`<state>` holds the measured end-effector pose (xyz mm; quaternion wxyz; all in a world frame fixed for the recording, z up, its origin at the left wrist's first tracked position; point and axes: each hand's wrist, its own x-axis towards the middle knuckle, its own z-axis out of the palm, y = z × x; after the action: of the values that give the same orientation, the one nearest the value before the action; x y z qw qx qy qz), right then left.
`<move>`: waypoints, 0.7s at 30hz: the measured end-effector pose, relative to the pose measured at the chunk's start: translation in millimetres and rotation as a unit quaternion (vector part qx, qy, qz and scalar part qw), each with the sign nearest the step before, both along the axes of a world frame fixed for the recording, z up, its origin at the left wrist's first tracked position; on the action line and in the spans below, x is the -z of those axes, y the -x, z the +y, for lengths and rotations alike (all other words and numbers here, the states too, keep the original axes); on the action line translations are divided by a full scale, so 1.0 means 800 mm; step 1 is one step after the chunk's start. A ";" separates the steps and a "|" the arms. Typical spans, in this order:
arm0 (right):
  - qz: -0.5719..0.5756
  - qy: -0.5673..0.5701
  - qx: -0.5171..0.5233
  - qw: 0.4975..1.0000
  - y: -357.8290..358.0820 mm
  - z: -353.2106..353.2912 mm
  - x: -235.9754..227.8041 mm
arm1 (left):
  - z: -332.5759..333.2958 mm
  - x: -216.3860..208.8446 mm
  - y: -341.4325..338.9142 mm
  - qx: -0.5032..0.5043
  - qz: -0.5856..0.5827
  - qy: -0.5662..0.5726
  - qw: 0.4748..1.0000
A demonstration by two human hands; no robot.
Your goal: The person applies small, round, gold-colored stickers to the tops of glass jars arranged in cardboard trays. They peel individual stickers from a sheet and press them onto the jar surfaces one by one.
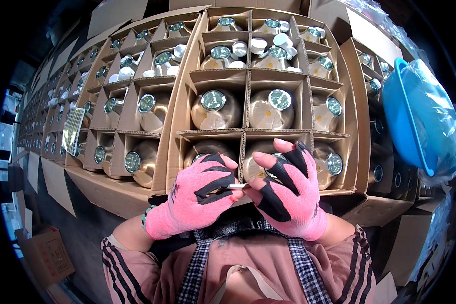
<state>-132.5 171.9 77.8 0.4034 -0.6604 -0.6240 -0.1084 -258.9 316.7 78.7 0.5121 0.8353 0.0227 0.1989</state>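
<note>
Fingers [238, 190] hide small white piece [236, 186].

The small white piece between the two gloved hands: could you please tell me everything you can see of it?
The small white piece is thin, flat and pale, lying roughly level. The left hand and the right hand, both in pink fingerless gloves with black patches, pinch it at its ends. It sits in front of the cardboard box of bottles. Its material is too small to tell.

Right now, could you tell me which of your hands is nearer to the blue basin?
Right. The right hand is over the front bottles, on the same side as the blue basin; the left hand is farther away, beyond it.
</note>
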 end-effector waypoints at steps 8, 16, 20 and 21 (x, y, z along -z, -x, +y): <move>0.074 0.037 -0.052 0.995 -0.003 -0.003 -0.006 | -0.001 0.005 0.006 -0.019 0.044 0.086 0.995; 0.222 -0.026 0.041 0.974 -0.110 0.039 -0.028 | 0.069 0.025 0.081 -0.121 0.157 0.404 0.893; 0.270 0.059 0.119 0.954 -0.219 0.147 -0.026 | 0.081 0.076 0.123 -0.149 0.059 0.435 0.886; 0.257 0.074 0.132 0.954 -0.246 0.175 -0.021 | 0.085 0.082 0.122 -0.112 0.035 0.391 0.913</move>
<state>64.4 312.3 94.7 0.4823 -0.7705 -0.4126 0.0589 -356.8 384.4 12.8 0.7708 0.5669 0.2098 0.2011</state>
